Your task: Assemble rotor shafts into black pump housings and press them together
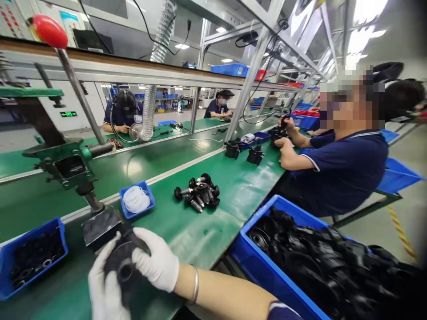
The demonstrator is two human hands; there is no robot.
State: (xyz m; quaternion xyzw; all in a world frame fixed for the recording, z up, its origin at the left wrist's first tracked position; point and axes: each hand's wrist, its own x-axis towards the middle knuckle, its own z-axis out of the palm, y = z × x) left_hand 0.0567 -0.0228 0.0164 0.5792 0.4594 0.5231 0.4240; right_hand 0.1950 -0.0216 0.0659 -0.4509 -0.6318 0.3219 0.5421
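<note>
Both my gloved hands, left hand (105, 289) and right hand (156, 262), clamp their grip on one round black part (123, 266) below the press (66, 160), finished pieces (198, 193) piled on the tabletop (187, 231), a full bin (267, 271) left.

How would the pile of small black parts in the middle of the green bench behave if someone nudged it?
The pile of black parts looks loosely heaped, so a push would probably scatter it. Several pieces seem cylindrical and may roll on the smooth green bench. They look rigid, likely moulded plastic, so not floppy.

A long green workbench (213, 213) runs under a metal shelf frame (140, 73) (bright ceiling lights (362, 38) overhead), grey floor (393, 209) alongside.
</note>
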